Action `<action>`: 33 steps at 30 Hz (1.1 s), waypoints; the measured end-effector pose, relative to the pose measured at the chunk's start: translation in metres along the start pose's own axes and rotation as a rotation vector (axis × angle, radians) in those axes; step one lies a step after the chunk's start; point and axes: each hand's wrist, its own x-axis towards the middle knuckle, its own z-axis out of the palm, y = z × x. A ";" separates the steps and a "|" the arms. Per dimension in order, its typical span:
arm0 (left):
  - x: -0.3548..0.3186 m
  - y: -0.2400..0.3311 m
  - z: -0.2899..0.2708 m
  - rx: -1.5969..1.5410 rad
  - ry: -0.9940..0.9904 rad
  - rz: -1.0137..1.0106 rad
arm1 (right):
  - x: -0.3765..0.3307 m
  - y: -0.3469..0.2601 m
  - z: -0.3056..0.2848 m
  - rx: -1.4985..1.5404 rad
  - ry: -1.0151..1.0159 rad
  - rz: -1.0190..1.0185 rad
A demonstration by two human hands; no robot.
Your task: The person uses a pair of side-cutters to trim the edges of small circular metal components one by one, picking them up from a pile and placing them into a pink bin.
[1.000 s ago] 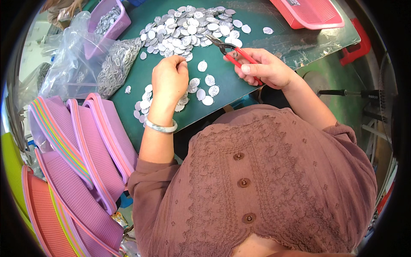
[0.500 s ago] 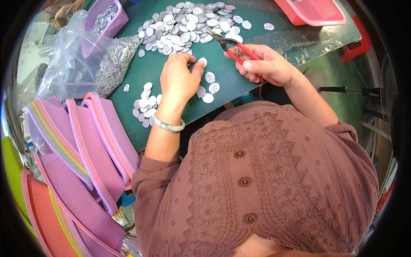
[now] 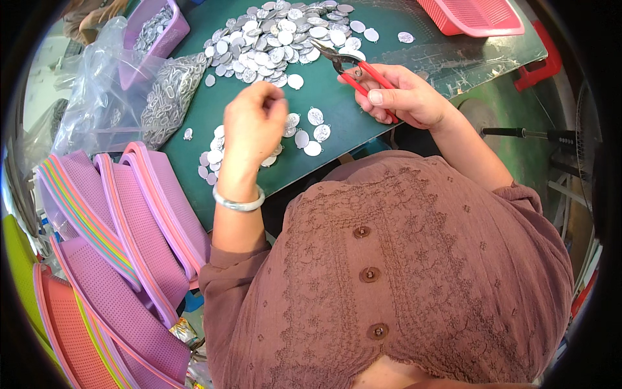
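Note:
Red-handled pliers [image 3: 340,59] rest in my right hand [image 3: 405,98], fingers wrapped round the handles and the jaws pointing to the upper left. My left hand [image 3: 254,123], with a pale bangle on its wrist, hovers over the green table with fingers curled together. Whatever the fingertips hold, if anything, is hidden. An oval silver medal [image 3: 292,120] lies beside that hand, partly covered by it. Several more medals [image 3: 315,116] lie between my two hands. Another small group of medals [image 3: 212,157] is partly hidden behind my left wrist. Beyond my hands spreads a large heap of silver medals [image 3: 272,45].
A clear plastic bag of metal links [image 3: 172,97] lies at the left, near a purple basket [image 3: 178,29] of metal pieces. Stacked purple and pink baskets [image 3: 146,220] stand at the near left. A red basket [image 3: 476,19] sits at the far right edge of the green table [image 3: 369,123].
My left hand has drawn back toward the near left, away from the medal it touched. A medal now shows beside it. My right hand and the pliers have barely moved.

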 end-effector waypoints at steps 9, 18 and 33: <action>-0.002 -0.002 0.013 0.369 0.114 0.231 | 0.003 0.003 -0.004 -0.005 -0.025 -0.016; -0.010 0.011 0.019 0.403 0.059 0.289 | 0.000 0.002 -0.001 0.010 0.012 -0.031; -0.050 -0.016 0.026 0.510 0.243 0.409 | 0.000 0.003 0.001 0.028 0.002 -0.033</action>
